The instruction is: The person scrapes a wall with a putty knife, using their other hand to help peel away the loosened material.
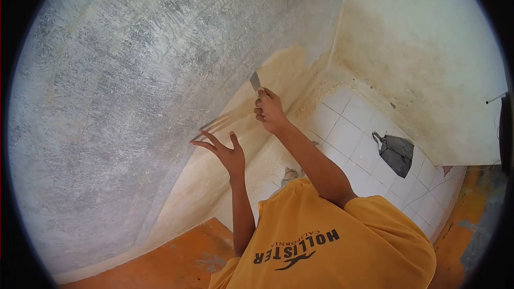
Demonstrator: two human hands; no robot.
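My right hand point(269, 111) is wrapped round the handle of a scraper point(255, 81), whose flat grey blade points up and lies at the wall, by the border between the grey coat and a bare beige patch. Lower and to the left, my left hand point(227, 155) is spread, with fingertips at the wall and nothing held in it. Dark streaks or shadows run from those fingertips along the beige patch point(289, 69). The rough grey wall surface point(134, 75) fills the left side.
A black bag point(396, 153) lies on the white floor tiles point(356, 112). A pale stained wall point(417, 64) rises at the right. Orange surfaces point(166, 259) show at the lower left and far right. Crumbs lie along the wall's foot. A dark object point(505, 134) stands at the right edge.
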